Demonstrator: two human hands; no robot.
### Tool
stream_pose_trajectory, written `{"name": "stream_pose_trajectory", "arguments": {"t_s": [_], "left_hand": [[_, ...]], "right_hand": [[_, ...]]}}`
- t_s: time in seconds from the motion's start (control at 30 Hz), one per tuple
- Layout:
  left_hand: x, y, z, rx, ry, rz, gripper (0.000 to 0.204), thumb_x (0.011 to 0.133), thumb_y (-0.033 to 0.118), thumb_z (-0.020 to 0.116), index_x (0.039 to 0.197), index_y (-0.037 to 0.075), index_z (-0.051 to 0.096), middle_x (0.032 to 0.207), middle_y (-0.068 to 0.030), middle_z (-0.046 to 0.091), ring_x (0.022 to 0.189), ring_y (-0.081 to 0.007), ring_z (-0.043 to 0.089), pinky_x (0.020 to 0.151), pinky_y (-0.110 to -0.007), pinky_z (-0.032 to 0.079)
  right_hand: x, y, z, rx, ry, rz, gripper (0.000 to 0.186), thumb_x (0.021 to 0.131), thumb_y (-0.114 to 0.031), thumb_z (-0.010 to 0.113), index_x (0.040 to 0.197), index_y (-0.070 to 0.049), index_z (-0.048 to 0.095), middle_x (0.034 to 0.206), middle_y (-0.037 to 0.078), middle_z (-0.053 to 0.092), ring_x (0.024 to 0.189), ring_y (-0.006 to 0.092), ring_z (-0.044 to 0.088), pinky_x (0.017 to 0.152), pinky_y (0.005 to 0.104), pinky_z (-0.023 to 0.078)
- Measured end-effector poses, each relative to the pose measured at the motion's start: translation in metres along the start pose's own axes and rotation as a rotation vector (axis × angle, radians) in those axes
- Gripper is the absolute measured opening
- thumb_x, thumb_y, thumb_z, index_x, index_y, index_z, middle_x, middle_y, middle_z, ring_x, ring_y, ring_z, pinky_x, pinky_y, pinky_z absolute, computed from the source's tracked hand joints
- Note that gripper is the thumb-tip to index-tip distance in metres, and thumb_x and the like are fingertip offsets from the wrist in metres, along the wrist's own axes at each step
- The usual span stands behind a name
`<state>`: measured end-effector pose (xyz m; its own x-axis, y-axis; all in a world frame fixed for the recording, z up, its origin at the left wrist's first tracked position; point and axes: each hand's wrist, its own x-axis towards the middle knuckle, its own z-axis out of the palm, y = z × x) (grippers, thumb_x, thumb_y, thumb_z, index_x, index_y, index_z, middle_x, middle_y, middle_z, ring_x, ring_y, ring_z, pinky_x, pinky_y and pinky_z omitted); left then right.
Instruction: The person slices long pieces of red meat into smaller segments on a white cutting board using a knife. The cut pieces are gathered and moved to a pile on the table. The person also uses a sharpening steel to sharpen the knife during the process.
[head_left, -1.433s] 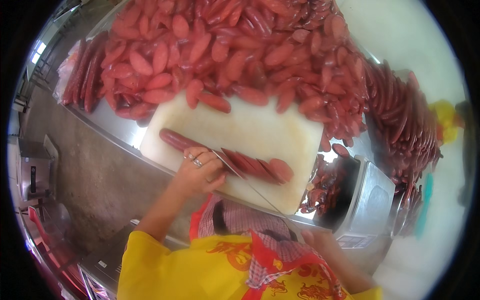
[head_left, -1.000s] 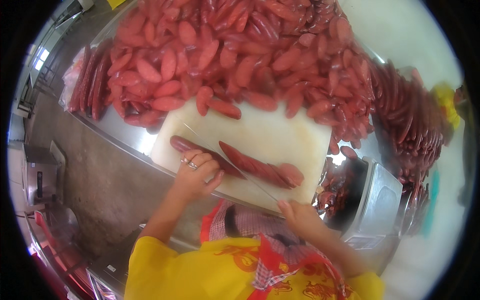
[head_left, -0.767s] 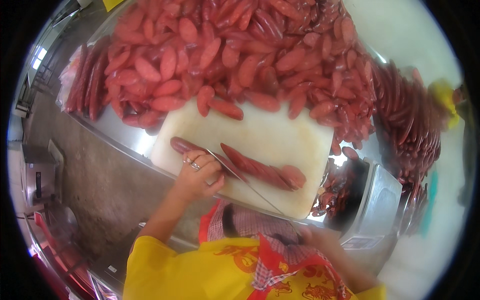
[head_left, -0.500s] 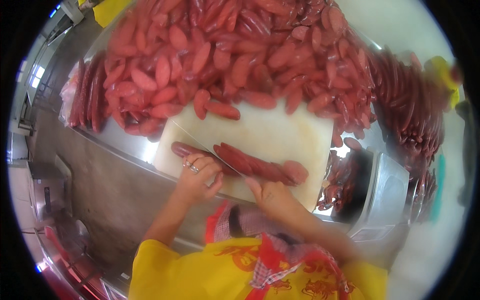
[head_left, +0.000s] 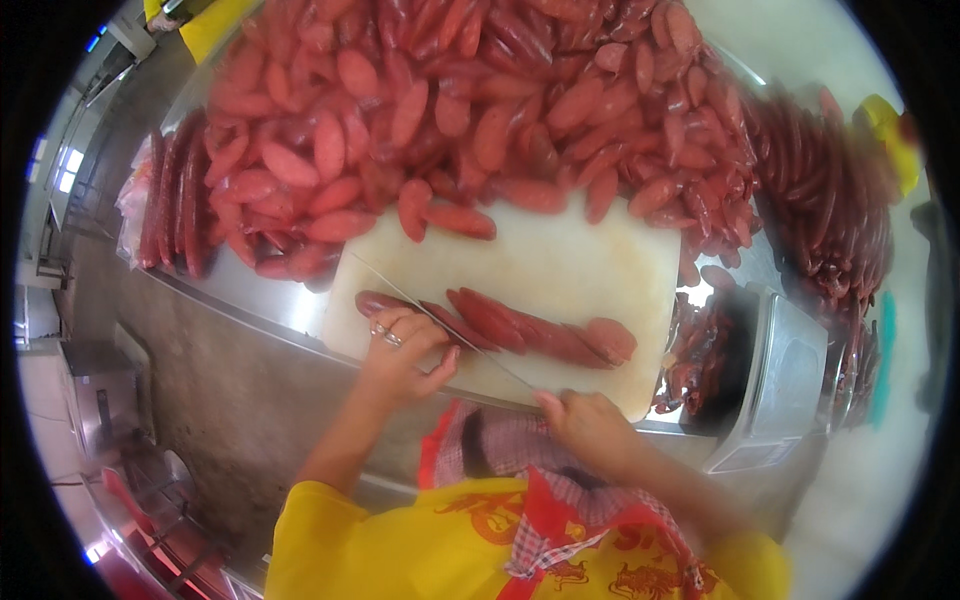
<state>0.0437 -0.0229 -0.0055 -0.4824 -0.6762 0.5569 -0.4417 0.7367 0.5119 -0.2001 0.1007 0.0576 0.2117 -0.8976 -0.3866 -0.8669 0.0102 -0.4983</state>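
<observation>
While my left fingers point(head_left: 412, 328) hold the red sausage point(head_left: 374, 302) at nine o'clock on the cutting board point(head_left: 600, 265), my right fingers point(head_left: 550, 402) grasp the knife point(head_left: 450, 325) — slicing, I judge; the next stroke probably calls for left fingers clear of its edge.

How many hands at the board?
2: left hand on the sausage, right hand holding the knife by the near edge of the board. No others show there.

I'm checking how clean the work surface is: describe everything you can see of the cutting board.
The cutting board is off-white, rectangular with rounded corners, apparently plastic, with faint yellowish staining. It lies flat on the metal table. Slices from the red heap overlap its far edge; a partly sliced sausage rests across it.
</observation>
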Motion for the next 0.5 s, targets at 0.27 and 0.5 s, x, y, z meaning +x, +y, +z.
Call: {"name": "stream_pose_trajectory", "arguments": {"t_s": [0.27,0.5], "left_hand": [[0.010,-0.008,-0.023,0.061,0.054,-0.013,0.026,0.062,0.005,0.073,0.084,0.009,0.060,0.087,-0.0074,0.058,0.083,-0.0285,0.053,0.075,-0.039,0.043],[0.010,-0.014,-0.024,0.049,-0.022,0.000,0.026,0.061,0.008,0.071,0.083,0.009,0.057,0.086,-0.0085,0.056,0.083,-0.0298,0.052,0.074,-0.041,0.041]], "right_hand": [[0.017,-0.008,-0.020,0.158,0.051,0.037,0.039,0.100,-0.029,0.041,0.092,0.002,0.063,0.073,0.024,0.063,0.069,0.0417,0.063,0.060,0.0464,0.052],[-0.065,0.016,-0.007,0.152,0.036,0.240,0.048,0.097,-0.044,0.047,0.094,0.001,0.064,0.071,0.026,0.063,0.072,0.0428,0.065,0.062,0.0472,0.052]]}}
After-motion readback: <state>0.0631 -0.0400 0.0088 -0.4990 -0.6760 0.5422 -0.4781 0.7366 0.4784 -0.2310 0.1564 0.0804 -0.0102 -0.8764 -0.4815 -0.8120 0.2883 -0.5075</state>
